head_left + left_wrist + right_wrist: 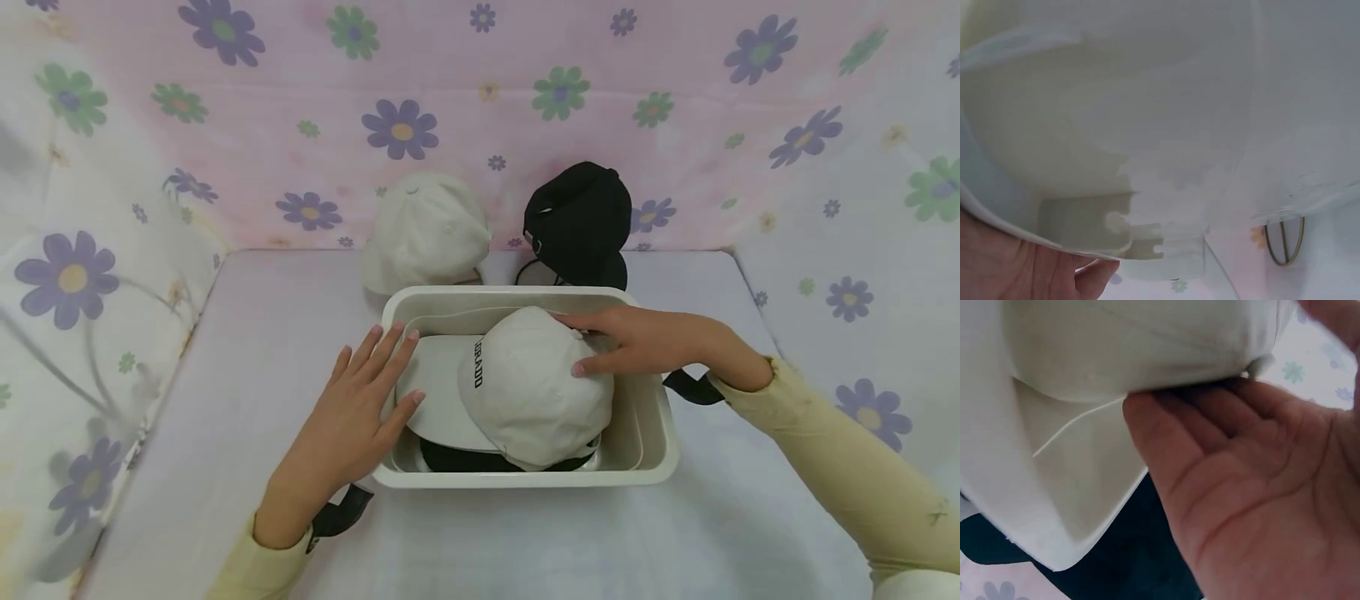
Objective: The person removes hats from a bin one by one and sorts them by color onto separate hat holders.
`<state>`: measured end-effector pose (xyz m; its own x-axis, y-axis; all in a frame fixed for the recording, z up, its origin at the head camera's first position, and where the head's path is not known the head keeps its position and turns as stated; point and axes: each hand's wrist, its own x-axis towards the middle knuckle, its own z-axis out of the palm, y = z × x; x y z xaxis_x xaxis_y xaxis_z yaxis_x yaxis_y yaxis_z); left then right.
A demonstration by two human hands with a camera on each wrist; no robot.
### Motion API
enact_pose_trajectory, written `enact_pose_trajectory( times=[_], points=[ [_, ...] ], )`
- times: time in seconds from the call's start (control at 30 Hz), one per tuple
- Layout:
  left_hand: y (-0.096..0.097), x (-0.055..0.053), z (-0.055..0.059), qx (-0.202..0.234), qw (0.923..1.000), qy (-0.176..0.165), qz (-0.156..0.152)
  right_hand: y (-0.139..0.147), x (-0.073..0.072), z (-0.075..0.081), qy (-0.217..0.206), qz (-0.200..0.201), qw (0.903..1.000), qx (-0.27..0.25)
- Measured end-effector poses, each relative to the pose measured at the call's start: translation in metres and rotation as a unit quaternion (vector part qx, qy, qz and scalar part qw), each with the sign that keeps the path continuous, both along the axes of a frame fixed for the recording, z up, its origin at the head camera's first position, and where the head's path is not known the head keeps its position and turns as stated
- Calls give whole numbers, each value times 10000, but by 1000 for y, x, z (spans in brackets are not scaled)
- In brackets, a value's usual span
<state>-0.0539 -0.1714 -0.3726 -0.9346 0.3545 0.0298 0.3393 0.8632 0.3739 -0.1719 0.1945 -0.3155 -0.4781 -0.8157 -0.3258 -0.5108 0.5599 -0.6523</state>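
A white baseball cap [547, 400] with dark lettering lies in a cream plastic basin [525, 479], its brim toward the left. Beneath it, the edge of a black cap [465, 457] shows. My left hand [360, 408] is spread over the basin's left rim, fingertips beside the white cap's brim. My right hand [637, 340] reaches over the basin's right side and touches the back of the white cap's crown. In the right wrist view, the fingers of my right hand [1241, 469] lie fairly straight along the cap.
Behind the basin stand a second white cap [427, 229] on the left and another black cap [581, 221] on the right. A flower-patterned cloth [450, 67] rises behind and at both sides of the pale tabletop [285, 317].
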Motion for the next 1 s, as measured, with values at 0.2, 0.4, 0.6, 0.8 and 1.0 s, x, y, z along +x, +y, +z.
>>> enact_pose_trajectory(
  times=[0.2,0.4,0.6,0.8,1.0],
  points=[
    [1,0,0,-24,10000,23,22,4,-5,-4,79,130,9997,-207],
    [1,0,-1,15,10000,52,46,0,-8,-8,104,-77,9987,-502],
    [2,-1,-1,-23,10000,62,64,1,-10,-6,-40,-340,9973,-643],
    [2,-1,-1,-10,9999,87,50,4,-11,2,70,-564,9945,-880],
    [1,0,-1,-17,9999,88,51,-1,-10,12,86,-944,9872,-1284]
  ],
)
